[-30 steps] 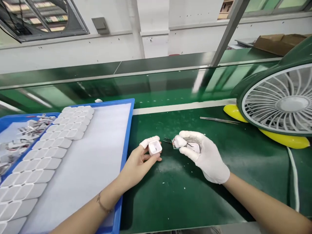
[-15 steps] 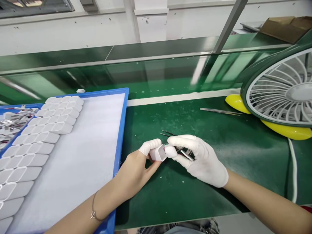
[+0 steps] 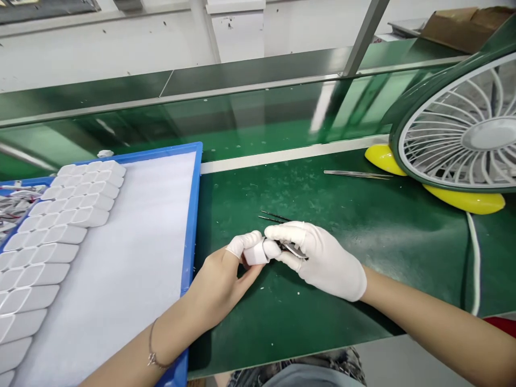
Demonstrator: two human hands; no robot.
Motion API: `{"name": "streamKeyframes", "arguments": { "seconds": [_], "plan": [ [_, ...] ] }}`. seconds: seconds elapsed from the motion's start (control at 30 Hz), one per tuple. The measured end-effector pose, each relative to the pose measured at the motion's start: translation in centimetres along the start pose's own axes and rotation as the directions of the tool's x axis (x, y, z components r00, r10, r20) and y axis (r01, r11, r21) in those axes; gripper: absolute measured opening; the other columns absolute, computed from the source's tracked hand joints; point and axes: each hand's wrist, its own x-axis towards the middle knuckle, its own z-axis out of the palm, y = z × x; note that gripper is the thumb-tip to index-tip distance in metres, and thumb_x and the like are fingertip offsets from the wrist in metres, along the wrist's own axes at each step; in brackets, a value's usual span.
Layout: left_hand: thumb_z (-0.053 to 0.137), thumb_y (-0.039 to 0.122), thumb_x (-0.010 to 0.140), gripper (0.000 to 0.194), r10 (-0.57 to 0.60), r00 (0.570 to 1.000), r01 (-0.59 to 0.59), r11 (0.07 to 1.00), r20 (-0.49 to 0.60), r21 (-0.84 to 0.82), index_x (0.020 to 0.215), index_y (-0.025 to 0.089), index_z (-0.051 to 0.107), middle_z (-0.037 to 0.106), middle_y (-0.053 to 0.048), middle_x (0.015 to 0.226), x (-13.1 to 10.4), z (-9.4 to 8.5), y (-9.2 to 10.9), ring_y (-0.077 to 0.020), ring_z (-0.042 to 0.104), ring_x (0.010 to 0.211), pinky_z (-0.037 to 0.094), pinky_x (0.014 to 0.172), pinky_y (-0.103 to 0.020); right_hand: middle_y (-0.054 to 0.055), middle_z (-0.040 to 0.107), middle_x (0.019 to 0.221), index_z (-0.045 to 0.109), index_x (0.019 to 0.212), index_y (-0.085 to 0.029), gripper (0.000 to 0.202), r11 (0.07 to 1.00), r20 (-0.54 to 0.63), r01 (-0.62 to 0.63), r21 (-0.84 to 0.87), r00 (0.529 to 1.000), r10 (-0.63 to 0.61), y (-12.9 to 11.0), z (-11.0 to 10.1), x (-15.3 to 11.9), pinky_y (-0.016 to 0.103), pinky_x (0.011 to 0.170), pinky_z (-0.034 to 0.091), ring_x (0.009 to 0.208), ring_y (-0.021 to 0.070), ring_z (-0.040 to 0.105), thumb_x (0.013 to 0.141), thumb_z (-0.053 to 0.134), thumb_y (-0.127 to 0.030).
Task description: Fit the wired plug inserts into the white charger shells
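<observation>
1. Over the green table (image 3: 363,231): one white cup (image 3: 255,255), one wired part (image 3: 296,250), two dark prongs (image 3: 276,216)
2. Around these: two blue trays (image 3: 191,215), one pair of tweezers (image 3: 357,174), one fan (image 3: 487,134)
3. Left hand (image 3: 220,279), angled inward, clamps the cup in its fingers
4. Right hand (image 3: 318,258), gloved and curled, pinches the wired part, its rounded white end (image 3: 272,248) at the cup's mouth, the prongs jutting out behind

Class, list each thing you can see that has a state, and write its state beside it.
Left hand: bent, gripping the white housing.
Right hand: gloved, fingers closed around the white rounded piece.
White housing: held, tilted, open end rightward.
White rounded piece: at that open end; depth unclear.
Tweezers: lying flat.
Blue tray: partly filled with white shells.
Fan: upright; running or not, unclear.
</observation>
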Motion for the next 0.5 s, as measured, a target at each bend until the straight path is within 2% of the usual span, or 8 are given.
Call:
{"name": "streamKeyframes", "arguments": {
  "seconds": [0.13, 0.3, 0.4, 0.5],
  "plan": [
    [0.056, 0.021, 0.089, 0.033, -0.001, 1.0, 0.001, 1.0, 0.016, 0.017, 0.12, 0.02, 0.044, 0.061, 0.004, 0.072, 0.01, -0.06, 0.12, -0.0121, 0.063, 0.06, 0.051, 0.056, -0.022, 0.001, 0.068, 0.09, 0.058, 0.105, -0.023, 0.022, 1.0, 0.032, -0.027, 0.014, 0.999, 0.026, 0.21, 0.17, -0.25, 0.025, 0.064, 0.052, 0.069, 0.0121, 0.06, 0.086, 0.058, -0.01],
    [0.057, 0.021, 0.088, 0.026, -0.014, 0.999, 0.012, 0.998, 0.037, 0.057, 0.111, 0.019, 0.046, 0.062, 0.002, 0.07, -0.13, 0.21, 0.24, -0.0135, 0.063, 0.057, 0.048, 0.049, -0.021, 0.0, 0.067, 0.092, 0.054, 0.112, -0.024, 0.035, 0.998, 0.084, -0.034, 0.047, 0.996, 0.03, 0.4, 0.17, -0.61, 0.026, 0.071, 0.052, 0.076, 0.0133, 0.061, 0.082, 0.06, -0.005],
    [0.055, 0.019, 0.089, 0.027, 0.043, 0.998, -0.045, 0.998, 0.038, 0.047, 0.113, 0.018, 0.045, 0.062, 0.001, 0.073, -0.08, 0.24, 0.3, -0.0138, 0.063, 0.061, 0.051, 0.055, -0.023, -0.001, 0.067, 0.09, 0.053, 0.113, -0.027, 0.04, 0.998, 0.103, -0.039, 0.05, 0.994, 0.034, 0.39, 0.08, -0.57, 0.028, 0.067, 0.052, 0.073, 0.0143, 0.062, 0.081, 0.06, -0.005],
    [0.05, 0.016, 0.091, 0.029, 0.112, 0.989, -0.113, 0.994, 0.098, 0.008, 0.12, 0.021, 0.046, 0.062, 0.0, 0.08, 0.3, -0.03, 0.37, -0.0118, 0.063, 0.065, 0.05, 0.057, -0.021, -0.001, 0.066, 0.089, 0.049, 0.122, -0.029, 0.046, 0.996, 0.092, -0.036, 0.075, 0.995, 0.029, 0.42, 0.21, -0.54, 0.028, 0.066, 0.053, 0.069, 0.014, 0.061, 0.083, 0.06, -0.008]
  ]
}}
